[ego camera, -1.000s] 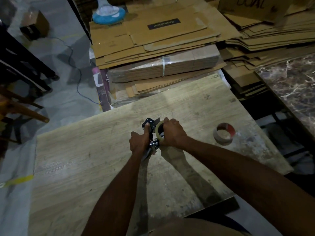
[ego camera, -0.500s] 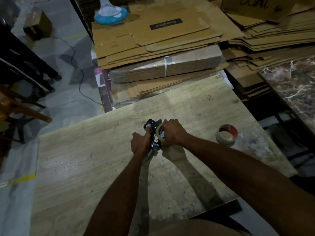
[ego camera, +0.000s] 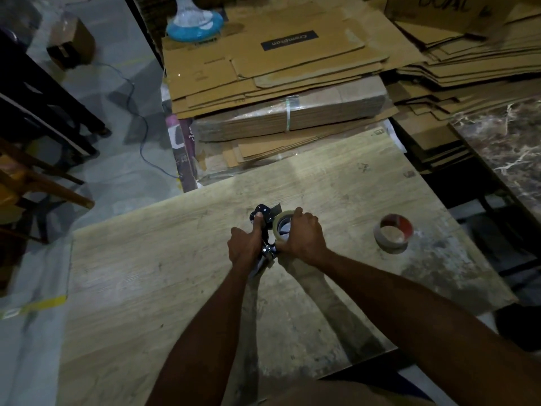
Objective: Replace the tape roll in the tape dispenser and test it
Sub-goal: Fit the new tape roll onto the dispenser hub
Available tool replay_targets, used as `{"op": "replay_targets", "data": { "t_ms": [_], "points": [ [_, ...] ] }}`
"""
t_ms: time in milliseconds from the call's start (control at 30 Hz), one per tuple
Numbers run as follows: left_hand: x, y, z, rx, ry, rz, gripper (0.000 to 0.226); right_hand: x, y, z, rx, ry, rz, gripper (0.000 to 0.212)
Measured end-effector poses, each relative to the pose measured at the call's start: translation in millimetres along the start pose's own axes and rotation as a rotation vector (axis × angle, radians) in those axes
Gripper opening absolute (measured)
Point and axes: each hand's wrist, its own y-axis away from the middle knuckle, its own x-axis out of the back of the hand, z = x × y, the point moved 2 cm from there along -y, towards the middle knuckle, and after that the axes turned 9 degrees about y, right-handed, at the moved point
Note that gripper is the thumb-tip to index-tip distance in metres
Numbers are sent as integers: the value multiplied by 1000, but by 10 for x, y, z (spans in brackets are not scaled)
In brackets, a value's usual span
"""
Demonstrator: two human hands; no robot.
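Note:
A black tape dispenser (ego camera: pixel 265 215) with a metal frame stands on the wooden table (ego camera: pixel 146 288) near its middle. My left hand (ego camera: pixel 244 244) grips its handle, thumb up along the black head. A beige tape roll (ego camera: pixel 281 227) sits against the dispenser's right side, and my right hand (ego camera: pixel 304 237) is closed over it from the right. A nearly used-up roll (ego camera: pixel 393 232) with a red-and-white core lies flat on the table to the right, apart from both hands.
Stacks of flattened cardboard (ego camera: pixel 278 83) rise beyond the table's far edge, with a blue-based fan stand (ego camera: pixel 194 23) on top. A marble slab (ego camera: pixel 509 148) is at the right. Dark furniture (ego camera: pixel 44 112) and a cable (ego camera: pixel 140 124) are on the floor at left.
Both hands stay clamped on the dispenser and roll. The right hand has shifted slightly on the roll, showing more of its beige rim and hub.

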Motion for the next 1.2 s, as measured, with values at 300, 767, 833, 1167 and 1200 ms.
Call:
{"op": "replay_targets", "data": {
  "t_ms": [300, 767, 833, 1167, 1200],
  "points": [
    [-21, 10, -73, -5, 4, 5, 122, 56, -74, 190, 250, 115, -13, 96],
    [-22, 18, -31, -31, -34, -4, 109, -113, -143, 321, 360, 127, -10, 107],
    [-23, 24, -24, -32, -38, -6, 104, -147, -143, 317, 315, 155, -13, 110],
    [-17, 34, -24, -35, -27, 17, 112, -270, -83, 233, 137, 130, -14, 116],
    [-13, 35, -20, -32, -33, 22, 115, -245, -108, 258, 172, 156, -36, 120]
  ]
}}
